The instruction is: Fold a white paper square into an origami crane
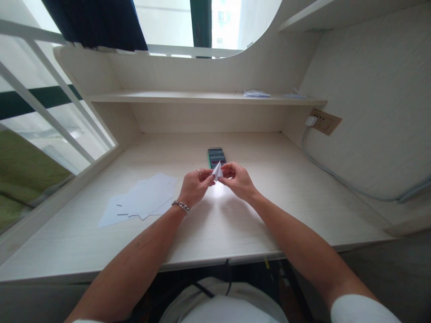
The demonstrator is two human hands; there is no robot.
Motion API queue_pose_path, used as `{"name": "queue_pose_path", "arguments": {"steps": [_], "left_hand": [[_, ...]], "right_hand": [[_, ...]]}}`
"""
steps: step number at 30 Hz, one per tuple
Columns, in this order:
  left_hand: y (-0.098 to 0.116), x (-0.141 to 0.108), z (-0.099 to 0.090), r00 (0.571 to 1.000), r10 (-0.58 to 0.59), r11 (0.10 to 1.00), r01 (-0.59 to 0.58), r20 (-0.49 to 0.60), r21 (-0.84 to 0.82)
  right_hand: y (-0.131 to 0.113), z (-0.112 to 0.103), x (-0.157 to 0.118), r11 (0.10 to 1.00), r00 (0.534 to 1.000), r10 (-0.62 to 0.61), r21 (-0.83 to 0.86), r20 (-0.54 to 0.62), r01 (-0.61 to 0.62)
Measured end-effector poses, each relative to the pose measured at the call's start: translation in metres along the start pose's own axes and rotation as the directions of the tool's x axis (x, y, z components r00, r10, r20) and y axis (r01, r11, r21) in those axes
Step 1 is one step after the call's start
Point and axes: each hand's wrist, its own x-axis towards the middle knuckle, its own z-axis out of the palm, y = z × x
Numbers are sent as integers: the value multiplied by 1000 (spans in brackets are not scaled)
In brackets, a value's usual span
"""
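A small folded piece of white paper (217, 171), pointed at the top, is held above the desk (276, 197) between both hands. My left hand (194, 184) pinches its left side; a ring and a chain bracelet show on that hand and wrist. My right hand (237, 178) pinches its right side. Just behind the paper a dark phone-like device (215, 155) lies flat on the desk.
Several loose white sheets (141, 199) lie to the left of my hands. A shelf (202, 96) above the desk carries folded papers (256, 93). A wall socket (323, 120) with a plug and grey cable (336, 177) is at the right. A window railing stands at the left.
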Motion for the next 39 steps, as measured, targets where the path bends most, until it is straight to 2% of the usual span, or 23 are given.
{"name": "queue_pose_path", "arguments": {"steps": [3, 9, 15, 19, 24, 27, 34, 39], "left_hand": [[2, -1, 0, 1000, -19, 999, 20, -24, 31], [1, 2, 0, 998, -60, 998, 60, -22, -23], [0, 4, 1, 987, -155, 980, 147, -46, -133], [2, 3, 1, 988, -152, 981, 151, -5, -124], [3, 1, 3, 983, -175, 975, 181, 53, -130], [6, 0, 3, 976, -200, 966, 210, 82, -147], [10, -2, 1, 975, -191, 961, 209, 112, -179], [11, -3, -1, 974, -187, 941, 214, 125, -261]], "right_hand": [[0, 0, 0, 1000, 1000, 0, -29, -20, 0], [-1, 2, -1, 997, 997, 77, 14, 1, -77], [-2, 2, 1, 966, 973, 221, 126, 63, -228], [1, 2, 3, 948, 956, 282, 127, 77, -290], [3, 1, 1, 986, 985, 162, 36, -55, -160], [1, -1, 0, 990, 986, 119, -57, -112, -126], [1, -2, -2, 983, 991, 60, -165, -118, -79], [2, -1, -3, 980, 996, 4, -196, -87, -21]]}}
